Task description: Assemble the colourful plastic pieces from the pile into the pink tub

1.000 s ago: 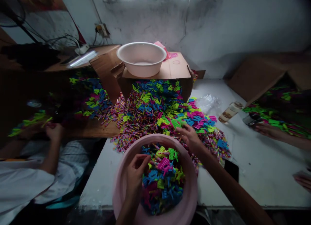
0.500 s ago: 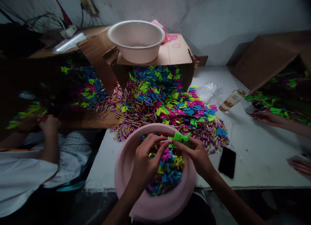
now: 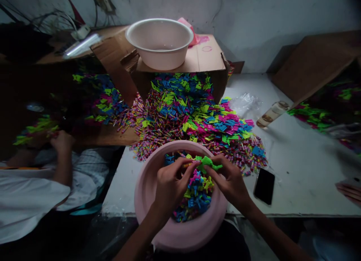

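Over a pink basin, my left hand pinches a small striped stick, mostly covered by the fingers. My right hand grips a bright green plastic toy piece between thumb and fingers. The stick's end meets the green piece, or lies right against it; the exact contact is too small to tell. Below both hands, the basin holds a heap of blue, pink and yellow-green plastic pieces.
Behind the basin, striped sticks and flat coloured pieces spill from a cardboard box topped by a white basin. A phone and a bottle lie rightward. Co-workers' hands show at both sides.
The green piece has tilted and sits closer to my left fingers, and the stick shows less. On the right, a co-worker's reaching arm has drawn back toward the box.
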Action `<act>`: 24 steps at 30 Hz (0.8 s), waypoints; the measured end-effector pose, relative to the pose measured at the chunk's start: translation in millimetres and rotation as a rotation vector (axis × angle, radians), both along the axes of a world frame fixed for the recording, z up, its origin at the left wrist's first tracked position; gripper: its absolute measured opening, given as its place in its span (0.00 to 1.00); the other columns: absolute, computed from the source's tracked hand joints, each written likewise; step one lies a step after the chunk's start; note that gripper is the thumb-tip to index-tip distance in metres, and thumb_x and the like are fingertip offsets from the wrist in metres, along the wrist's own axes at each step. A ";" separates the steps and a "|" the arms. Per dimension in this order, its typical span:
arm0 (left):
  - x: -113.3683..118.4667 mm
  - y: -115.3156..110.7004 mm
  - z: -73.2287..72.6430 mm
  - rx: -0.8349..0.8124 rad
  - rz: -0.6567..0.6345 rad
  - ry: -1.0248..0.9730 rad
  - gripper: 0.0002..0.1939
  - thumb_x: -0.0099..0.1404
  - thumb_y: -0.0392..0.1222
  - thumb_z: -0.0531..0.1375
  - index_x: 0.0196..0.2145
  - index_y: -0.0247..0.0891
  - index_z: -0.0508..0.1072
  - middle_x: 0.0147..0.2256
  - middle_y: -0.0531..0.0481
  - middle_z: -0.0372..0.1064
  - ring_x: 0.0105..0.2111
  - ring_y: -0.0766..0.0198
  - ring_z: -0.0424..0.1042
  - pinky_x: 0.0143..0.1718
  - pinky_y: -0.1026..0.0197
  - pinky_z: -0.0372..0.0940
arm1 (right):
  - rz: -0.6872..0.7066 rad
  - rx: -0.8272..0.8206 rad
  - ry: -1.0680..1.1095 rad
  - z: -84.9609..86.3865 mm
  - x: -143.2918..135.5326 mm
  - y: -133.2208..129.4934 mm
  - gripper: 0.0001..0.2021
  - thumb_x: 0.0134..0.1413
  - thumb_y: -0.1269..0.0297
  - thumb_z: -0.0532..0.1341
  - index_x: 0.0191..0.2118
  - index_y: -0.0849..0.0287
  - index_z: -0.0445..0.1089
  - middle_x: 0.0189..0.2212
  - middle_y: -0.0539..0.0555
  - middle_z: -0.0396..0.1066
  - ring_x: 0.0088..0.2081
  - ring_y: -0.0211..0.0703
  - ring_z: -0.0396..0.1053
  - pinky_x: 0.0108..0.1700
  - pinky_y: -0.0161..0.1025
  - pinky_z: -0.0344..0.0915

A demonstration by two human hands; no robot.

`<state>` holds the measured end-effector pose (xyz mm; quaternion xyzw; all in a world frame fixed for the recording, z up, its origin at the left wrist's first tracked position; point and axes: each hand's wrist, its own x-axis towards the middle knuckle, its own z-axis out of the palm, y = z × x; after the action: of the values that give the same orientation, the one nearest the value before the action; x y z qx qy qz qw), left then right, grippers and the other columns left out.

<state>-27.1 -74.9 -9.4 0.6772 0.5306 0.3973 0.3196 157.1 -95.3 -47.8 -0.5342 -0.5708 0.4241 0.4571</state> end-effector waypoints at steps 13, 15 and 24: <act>-23.7 8.8 -23.5 -0.380 -0.246 -0.088 0.18 0.68 0.53 0.61 0.33 0.35 0.78 0.21 0.54 0.68 0.20 0.69 0.63 0.21 0.68 0.55 | 0.179 -0.066 0.005 -25.5 5.4 3.1 0.10 0.62 0.54 0.64 0.39 0.56 0.70 0.30 0.48 0.71 0.28 0.38 0.68 0.30 0.33 0.63; -28.8 15.8 -23.4 -0.312 -0.335 0.035 0.17 0.69 0.53 0.60 0.33 0.36 0.79 0.25 0.52 0.73 0.24 0.67 0.68 0.26 0.67 0.59 | 0.265 -0.124 0.031 -29.4 10.0 13.8 0.13 0.60 0.51 0.65 0.39 0.56 0.71 0.30 0.48 0.72 0.29 0.39 0.70 0.30 0.33 0.64; -54.0 182.4 -59.3 -0.080 -0.094 0.507 0.17 0.73 0.50 0.54 0.41 0.33 0.76 0.35 0.44 0.76 0.37 0.58 0.75 0.41 0.59 0.67 | 0.147 0.042 -0.357 -69.0 26.0 135.1 0.10 0.66 0.60 0.57 0.43 0.57 0.74 0.40 0.54 0.78 0.41 0.46 0.75 0.46 0.40 0.67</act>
<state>-81.1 107.5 -68.7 0.7657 0.5772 0.1781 0.2208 183.0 39.9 -116.8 -0.5482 -0.6891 0.3426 0.3275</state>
